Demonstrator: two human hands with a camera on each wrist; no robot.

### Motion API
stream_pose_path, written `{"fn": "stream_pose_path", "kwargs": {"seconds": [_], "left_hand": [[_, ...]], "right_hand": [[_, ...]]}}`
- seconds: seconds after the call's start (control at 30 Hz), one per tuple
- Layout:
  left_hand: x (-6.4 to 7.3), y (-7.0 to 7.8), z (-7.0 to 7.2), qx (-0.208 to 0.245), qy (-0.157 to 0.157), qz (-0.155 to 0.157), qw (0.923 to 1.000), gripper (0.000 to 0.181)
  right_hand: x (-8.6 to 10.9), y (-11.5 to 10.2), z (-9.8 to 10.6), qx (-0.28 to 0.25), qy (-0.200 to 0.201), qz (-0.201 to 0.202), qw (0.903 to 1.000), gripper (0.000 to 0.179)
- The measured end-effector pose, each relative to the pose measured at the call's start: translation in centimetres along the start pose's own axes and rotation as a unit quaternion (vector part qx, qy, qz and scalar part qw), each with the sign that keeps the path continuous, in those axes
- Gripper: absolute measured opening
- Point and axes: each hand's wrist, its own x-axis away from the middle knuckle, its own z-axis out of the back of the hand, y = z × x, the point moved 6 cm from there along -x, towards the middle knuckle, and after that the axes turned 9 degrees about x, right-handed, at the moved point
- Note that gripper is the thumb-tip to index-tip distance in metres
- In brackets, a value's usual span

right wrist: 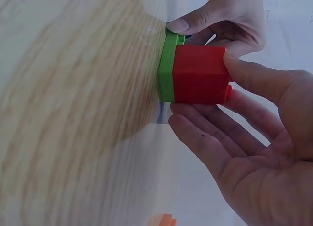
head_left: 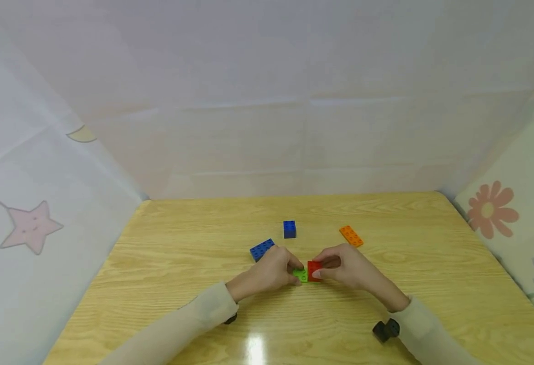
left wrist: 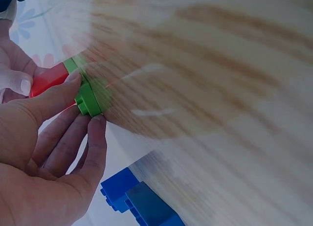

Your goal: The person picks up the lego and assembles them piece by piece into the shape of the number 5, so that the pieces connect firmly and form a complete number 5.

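Observation:
A flat green building brick (head_left: 301, 275) lies on the table, its left end pinched between the thumb and fingers of my left hand (head_left: 273, 269). On its right end sits a taller red brick (head_left: 314, 270), studs up. My right hand (head_left: 346, 267) holds this red brick between thumb and fingers. In the right wrist view the red brick (right wrist: 201, 74) stands flush against the green brick (right wrist: 167, 69), with no gap showing. The left wrist view shows the thumb and fingers on the green brick (left wrist: 89, 98), with part of the red brick (left wrist: 50, 80) hidden behind the hand.
Just behind my left hand lies a blue eight-stud brick (head_left: 262, 249), partly covered by it. A smaller blue brick (head_left: 289, 229) stands farther back. A flat orange brick (head_left: 351, 235) lies at the back right. Cloth walls surround the wooden table (head_left: 180, 243).

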Motion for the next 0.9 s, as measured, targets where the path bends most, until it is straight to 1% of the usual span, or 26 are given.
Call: {"fn": "stream_pose_path", "kwargs": {"seconds": [0.2,0.3,0.4,0.57,0.8,0.9], "left_hand": [[0.0,0.2,0.0,-0.002,0.004,-0.008,1.0,0.031],[0.1,0.2,-0.1,0.001,0.004,-0.005,1.0,0.03],[0.3,0.1,-0.1,0.003,0.005,-0.007,1.0,0.03],[0.4,0.4,0.1,0.005,0.012,-0.014,0.9998,0.03],[0.3,0.5,0.3,0.004,0.013,-0.02,0.9997,0.031],[0.2,0.5,0.2,0.003,0.006,-0.019,0.9998,0.031]], "right_hand": [[0.2,-0.7,0.2,0.031,-0.002,0.0,0.9995,0.026],[0.2,-1.1,0.1,0.043,-0.014,0.002,0.999,0.023],[0.1,-1.5,0.0,0.053,-0.026,0.013,0.9982,0.021],[-0.2,-1.8,0.1,0.06,-0.041,0.025,0.9971,0.022],[-0.5,-1.8,0.4,0.061,-0.048,0.017,0.9968,0.022],[-0.3,-1.7,0.2,0.059,-0.046,0.014,0.9971,0.025]]}}
